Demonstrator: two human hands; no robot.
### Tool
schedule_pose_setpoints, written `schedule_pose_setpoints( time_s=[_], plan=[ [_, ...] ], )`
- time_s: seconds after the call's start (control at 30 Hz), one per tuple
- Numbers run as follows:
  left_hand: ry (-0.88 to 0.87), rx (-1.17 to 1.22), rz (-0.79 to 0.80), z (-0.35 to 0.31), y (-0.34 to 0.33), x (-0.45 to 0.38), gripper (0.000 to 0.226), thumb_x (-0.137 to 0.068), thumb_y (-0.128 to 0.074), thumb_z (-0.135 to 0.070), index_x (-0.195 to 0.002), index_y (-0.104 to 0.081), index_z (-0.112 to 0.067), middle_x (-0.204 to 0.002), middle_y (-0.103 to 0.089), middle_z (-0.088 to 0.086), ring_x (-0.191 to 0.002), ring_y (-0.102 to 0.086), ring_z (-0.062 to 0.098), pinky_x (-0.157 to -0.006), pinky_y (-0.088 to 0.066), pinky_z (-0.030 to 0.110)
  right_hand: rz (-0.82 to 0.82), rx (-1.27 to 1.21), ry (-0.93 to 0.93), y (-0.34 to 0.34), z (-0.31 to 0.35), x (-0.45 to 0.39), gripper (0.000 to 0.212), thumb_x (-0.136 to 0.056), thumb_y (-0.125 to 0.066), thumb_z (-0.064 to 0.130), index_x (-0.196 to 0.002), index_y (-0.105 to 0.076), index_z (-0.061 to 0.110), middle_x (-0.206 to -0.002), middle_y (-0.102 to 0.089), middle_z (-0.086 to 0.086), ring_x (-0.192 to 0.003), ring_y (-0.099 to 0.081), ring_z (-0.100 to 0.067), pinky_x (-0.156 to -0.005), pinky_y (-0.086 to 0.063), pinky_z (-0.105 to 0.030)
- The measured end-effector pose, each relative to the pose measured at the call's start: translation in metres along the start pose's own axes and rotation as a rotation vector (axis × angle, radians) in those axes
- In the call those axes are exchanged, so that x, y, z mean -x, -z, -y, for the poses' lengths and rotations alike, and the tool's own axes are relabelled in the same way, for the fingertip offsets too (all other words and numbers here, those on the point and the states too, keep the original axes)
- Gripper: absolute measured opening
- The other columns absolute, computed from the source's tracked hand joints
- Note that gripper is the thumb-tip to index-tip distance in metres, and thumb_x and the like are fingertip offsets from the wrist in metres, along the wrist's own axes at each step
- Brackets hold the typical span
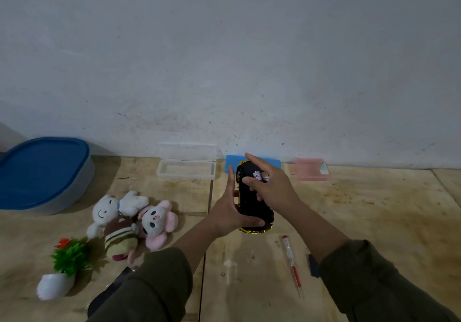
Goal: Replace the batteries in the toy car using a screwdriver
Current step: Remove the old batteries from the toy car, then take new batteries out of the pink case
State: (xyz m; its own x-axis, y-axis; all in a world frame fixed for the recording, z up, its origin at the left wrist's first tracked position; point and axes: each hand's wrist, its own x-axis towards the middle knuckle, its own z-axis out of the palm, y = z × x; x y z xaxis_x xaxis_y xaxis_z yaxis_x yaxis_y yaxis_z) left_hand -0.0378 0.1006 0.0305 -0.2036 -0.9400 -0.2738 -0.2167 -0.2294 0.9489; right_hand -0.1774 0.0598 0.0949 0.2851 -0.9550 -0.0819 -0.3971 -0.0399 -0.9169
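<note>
At the upper left of the frame a grey tub with a blue lid (42, 172) stands on the wooden bench (374, 209), and the lid is on, so its content is hidden. In the middle, against the wall, a clear plastic case (185, 169) lies open with its lid leaning back, and I cannot see anything inside it. To the right of it a flat blue box (272, 161) is partly hidden behind the hands. More to the right is a pink translucent box (310, 169); a small pale thing is at its right end, but it is too blurred to tell what it is.

The toy car (252, 207) is in the centre of the frame, lifted above the bench with its black underside turned up. The left hand (230, 209) grips it from the left side, with the thumb across the near end. The right hand (270, 185) rests on top of the car and pinches two white batteries (260, 175) at the far part of the underside. The batteries carry red and purple print, but the letters are not readable.

The red and clear screwdriver (294, 269) lies on the bench at the lower right, near the right sleeve. At the lower left are three plush toys (132, 219) and a small artificial plant in a white pot (64, 267).
</note>
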Motion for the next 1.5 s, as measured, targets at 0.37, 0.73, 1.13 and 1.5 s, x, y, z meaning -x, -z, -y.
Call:
schedule_pose_setpoints(
  time_s=[0.37, 0.73, 1.13, 1.5],
  plan=[
    [-0.111, -0.086, -0.104, -0.011, -0.02, 0.003, 0.105, -0.055, -0.091, -0.029, -0.14, -0.032, -0.036, -0.132, -0.049, 0.002, -0.121, -0.054, 0.025, -0.089, -0.055, 0.042, 0.008, -0.037, -0.033, 0.012, -0.015, 0.004, 0.086, -0.073, -0.079, 0.033, -0.143, -0.029, 0.043, -0.137, -0.046, 0.006, -0.121, -0.049, -0.016, -0.099, -0.045, -0.029],
    [-0.019, 0.036, -0.065, -0.029, -0.016, 0.033, 0.064, -0.089, -0.053, -0.017, -0.132, -0.023, -0.054, -0.123, -0.051, -0.021, -0.105, -0.057, -0.004, -0.086, -0.05, 0.018, 0.228, -0.414, -0.131, 0.017, -0.032, 0.012, 0.073, -0.079, -0.074, 0.024, -0.138, -0.036, 0.045, -0.067, -0.057, 0.007, -0.041, -0.032, -0.008, -0.04, -0.027, -0.021],
    [0.364, -0.587, -0.58, 0.044, -0.086, 0.068, 0.12, -0.07, -0.072, -0.056, -0.15, 0.012, -0.028, -0.126, -0.04, 0.015, -0.117, -0.04, 0.027, -0.092, -0.037, 0.034, 0.409, 0.159, -0.106, -0.01, -0.106, 0.027, 0.068, -0.076, -0.073, 0.043, -0.137, -0.044, 0.037, -0.134, -0.053, 0.0, -0.061, -0.034, 0.005, -0.041, -0.033, -0.001],
    [0.464, -0.689, -0.559, 0.069, -0.1, 0.074, 0.115, -0.072, -0.068, -0.06, -0.151, 0.009, -0.027, -0.125, -0.036, 0.012, -0.116, -0.037, 0.025, -0.085, -0.038, 0.031, 0.476, 0.311, -0.14, -0.025, -0.127, 0.044, 0.063, -0.082, -0.068, 0.041, -0.14, -0.045, 0.026, -0.142, -0.049, -0.004, -0.128, -0.047, -0.024, -0.102, -0.037, -0.031]
  ],
)
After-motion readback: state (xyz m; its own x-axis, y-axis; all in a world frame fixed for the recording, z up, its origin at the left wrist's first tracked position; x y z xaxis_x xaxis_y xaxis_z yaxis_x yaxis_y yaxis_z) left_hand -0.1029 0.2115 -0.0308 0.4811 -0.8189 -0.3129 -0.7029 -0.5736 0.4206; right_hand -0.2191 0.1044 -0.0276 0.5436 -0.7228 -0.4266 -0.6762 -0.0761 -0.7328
